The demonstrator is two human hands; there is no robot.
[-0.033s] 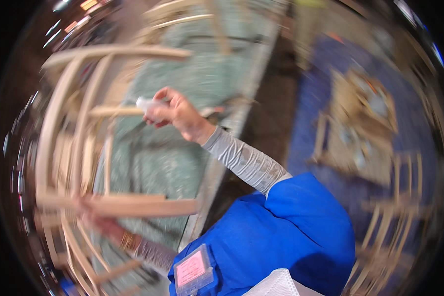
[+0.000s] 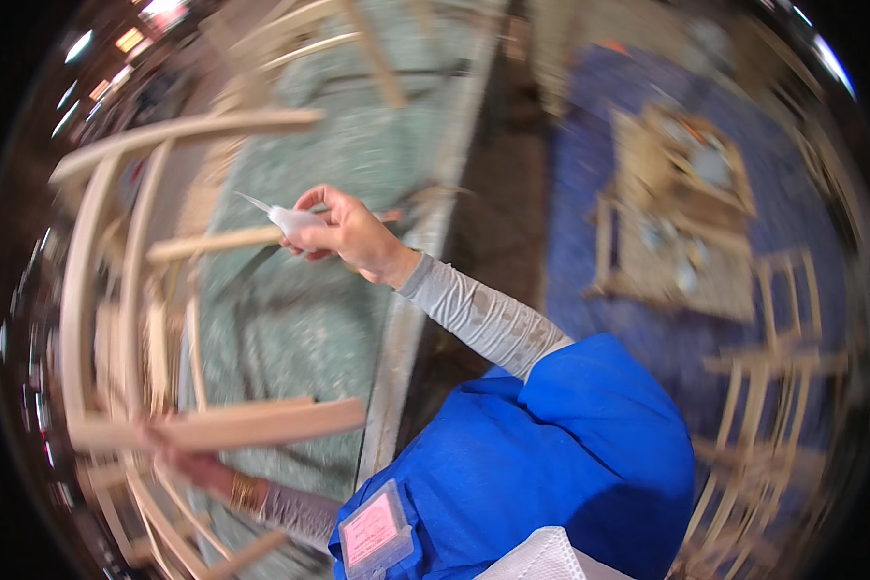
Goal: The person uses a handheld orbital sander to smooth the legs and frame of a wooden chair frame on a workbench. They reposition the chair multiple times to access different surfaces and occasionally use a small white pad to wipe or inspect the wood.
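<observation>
My right hand is closed round a small white squeeze bottle with a thin pointed nozzle. The nozzle points left, over a light wooden bar of the chair frame. This pale, unpainted frame stands at the left, with curved uprights and a thick rail low in view. Blurred by motion, my left hand grips the frame at that rail's left part. The rail hides some of its fingers. A bracelet circles the left wrist.
A bench under green sheeting carries the frame; its pale edge runs on my left. More wooden frames stand behind and at the lower right. Blue floor covering on the right bears a cardboard sheet and an open box.
The view has shifted a little, so the frame and bench sit farther left. The bottle's thin nozzle now shows clearly. Both hands keep their holds.
</observation>
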